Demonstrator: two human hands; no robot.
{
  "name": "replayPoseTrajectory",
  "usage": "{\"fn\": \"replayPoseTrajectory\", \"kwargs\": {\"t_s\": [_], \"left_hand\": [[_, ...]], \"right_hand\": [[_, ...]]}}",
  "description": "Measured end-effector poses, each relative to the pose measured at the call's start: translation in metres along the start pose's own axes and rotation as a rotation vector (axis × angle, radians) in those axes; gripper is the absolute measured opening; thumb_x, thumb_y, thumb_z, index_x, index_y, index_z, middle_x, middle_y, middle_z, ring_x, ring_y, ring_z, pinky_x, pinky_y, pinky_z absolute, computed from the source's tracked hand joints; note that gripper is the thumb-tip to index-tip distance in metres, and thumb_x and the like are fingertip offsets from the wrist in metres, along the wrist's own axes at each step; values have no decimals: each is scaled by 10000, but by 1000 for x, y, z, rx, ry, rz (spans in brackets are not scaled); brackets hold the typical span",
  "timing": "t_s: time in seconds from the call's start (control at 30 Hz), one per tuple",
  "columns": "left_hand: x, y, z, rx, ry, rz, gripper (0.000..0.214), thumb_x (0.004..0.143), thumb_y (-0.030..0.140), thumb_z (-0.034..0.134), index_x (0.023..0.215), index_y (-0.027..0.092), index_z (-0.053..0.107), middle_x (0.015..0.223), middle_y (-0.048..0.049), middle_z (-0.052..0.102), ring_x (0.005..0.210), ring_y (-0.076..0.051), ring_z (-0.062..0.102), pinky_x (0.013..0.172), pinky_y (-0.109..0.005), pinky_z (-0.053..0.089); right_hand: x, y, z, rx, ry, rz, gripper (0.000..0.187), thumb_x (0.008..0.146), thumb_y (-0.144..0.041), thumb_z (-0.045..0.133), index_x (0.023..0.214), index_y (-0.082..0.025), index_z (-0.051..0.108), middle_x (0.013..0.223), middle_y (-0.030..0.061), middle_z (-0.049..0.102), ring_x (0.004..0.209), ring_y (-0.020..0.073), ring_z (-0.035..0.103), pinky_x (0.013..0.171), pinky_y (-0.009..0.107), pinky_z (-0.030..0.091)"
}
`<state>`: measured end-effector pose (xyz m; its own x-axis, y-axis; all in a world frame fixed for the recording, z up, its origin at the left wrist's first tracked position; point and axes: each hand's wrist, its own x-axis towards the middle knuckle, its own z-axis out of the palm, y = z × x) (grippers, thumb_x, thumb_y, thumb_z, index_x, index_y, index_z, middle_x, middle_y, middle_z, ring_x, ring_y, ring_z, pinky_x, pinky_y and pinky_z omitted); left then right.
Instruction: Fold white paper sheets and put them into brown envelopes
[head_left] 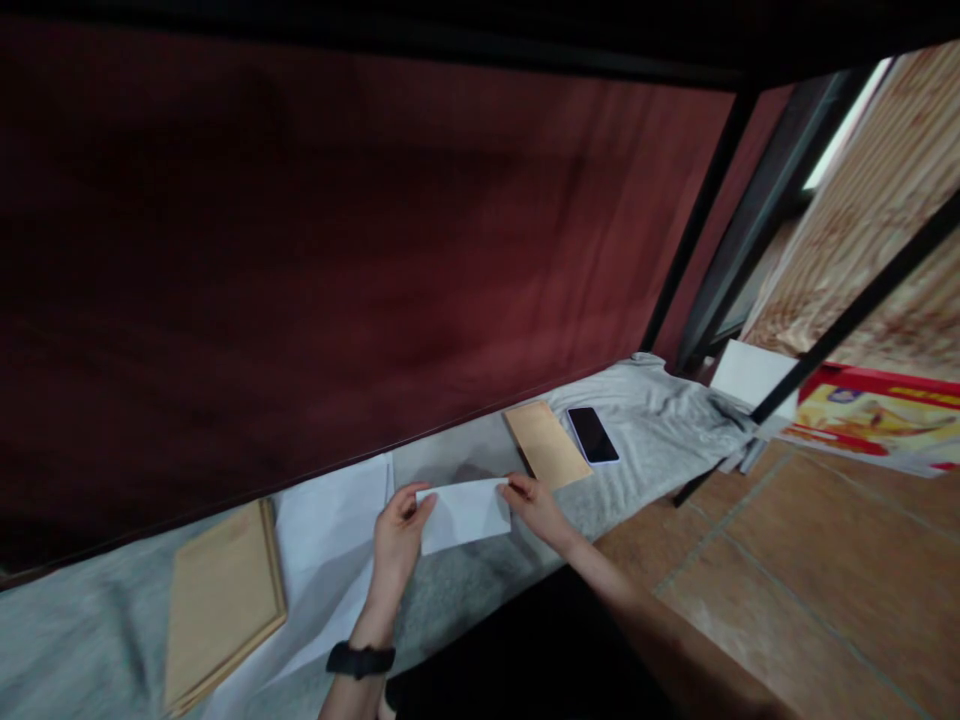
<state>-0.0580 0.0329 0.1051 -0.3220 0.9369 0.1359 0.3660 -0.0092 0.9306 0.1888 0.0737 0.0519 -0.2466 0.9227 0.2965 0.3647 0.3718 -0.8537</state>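
Note:
A folded white sheet of paper is held just above the grey cloth that covers the surface. My left hand pinches its left end, and a black band sits on that wrist. My right hand pinches its right end. A brown envelope lies just beyond my right hand.
A stack of brown envelopes lies at the left, beside white sheets. A dark phone rests right of the single envelope. A dark red panel rises behind; black frame posts and tiled floor are at the right.

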Motion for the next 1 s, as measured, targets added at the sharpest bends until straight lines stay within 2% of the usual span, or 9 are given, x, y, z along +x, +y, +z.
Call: {"fn": "replayPoseTrajectory", "kwargs": {"t_s": [0.13, 0.3, 0.37, 0.43, 0.53, 0.63, 0.73, 0.87, 1.0], "left_hand": [[-3, -12, 10, -208, 32, -237, 592, 719, 513, 720, 1193, 167, 639, 757, -9, 696, 689, -164, 659, 626, -274, 500], [-15, -41, 30, -161, 22, -332, 404, 744, 353, 684, 1096, 155, 669, 762, -27, 699, 660, -175, 665, 564, -275, 508], [-14, -49, 37, -126, 44, -325, 354, 772, 289, 634, 1096, 149, 659, 726, -10, 673, 606, -158, 637, 517, -253, 486], [-12, -53, 43, -90, 66, -316, 348, 804, 234, 577, 1135, 144, 636, 709, 0, 660, 547, -140, 606, 477, -236, 464], [-10, -54, 51, -34, 94, -304, 372, 840, 178, 517, 1202, 138, 593, 685, 14, 646, 487, -122, 576, 451, -224, 450], [-11, -55, 56, 23, 102, -282, 367, 871, 167, 490, 1227, 132, 574, 684, 16, 642, 476, -115, 573, 451, -222, 456], [-14, -55, 57, 90, 101, -252, 359, 897, 186, 471, 1235, 128, 577, 718, -1, 655, 476, -119, 574, 463, -244, 480], [-21, -52, 51, 192, 146, -181, 366, 886, 212, 512, 1232, 141, 605, 913, -72, 691, 736, -197, 673, 705, -373, 585], [-27, -42, 59, 505, 188, 81, 402, 948, 242, 417, 1282, 140, 617, 1267, -171, 632, 1196, -284, 599, 1044, -480, 483]], "right_hand": [[18, 7, 13, 20, 125, 100, 368, 995, -445, 413, 786, -211, 606, 671, -9, 604, 617, 160, 579, 536, 239, 454], [26, 22, 23, -54, 180, 147, 283, 967, -343, 436, 843, -201, 647, 668, 7, 616, 634, 189, 608, 578, 276, 494], [25, 24, 26, -85, 205, 155, 242, 949, -282, 452, 996, -186, 670, 799, 42, 673, 754, 215, 657, 694, 321, 541], [20, 24, 31, -137, 228, 126, 334, 928, -230, 472, 1221, -174, 622, 1080, 106, 689, 1010, 246, 662, 883, 382, 540], [7, 21, 42, -328, 178, -30, 489, 939, -200, 473, 1426, -153, 492, 1429, 161, 537, 1321, 263, 509, 1073, 433, 453], [-10, 19, 55, -558, 41, -164, 508, 982, -230, 466, 1479, -131, 447, 1531, 173, 450, 1415, 276, 414, 1121, 466, 405], [-22, 17, 60, -699, -37, -198, 514, 1015, -324, 483, 1493, -138, 446, 1564, 163, 414, 1454, 284, 361, 1161, 488, 337], [-27, 12, 59, -759, -61, -186, 523, 1042, -405, 457, 1498, -149, 456, 1568, 150, 411, 1461, 274, 354, 1192, 470, 277], [-27, 7, 58, -773, -75, -170, 530, 1047, -408, 444, 1510, -150, 444, 1586, 155, 373, 1474, 281, 330, 1195, 474, 270]]}}
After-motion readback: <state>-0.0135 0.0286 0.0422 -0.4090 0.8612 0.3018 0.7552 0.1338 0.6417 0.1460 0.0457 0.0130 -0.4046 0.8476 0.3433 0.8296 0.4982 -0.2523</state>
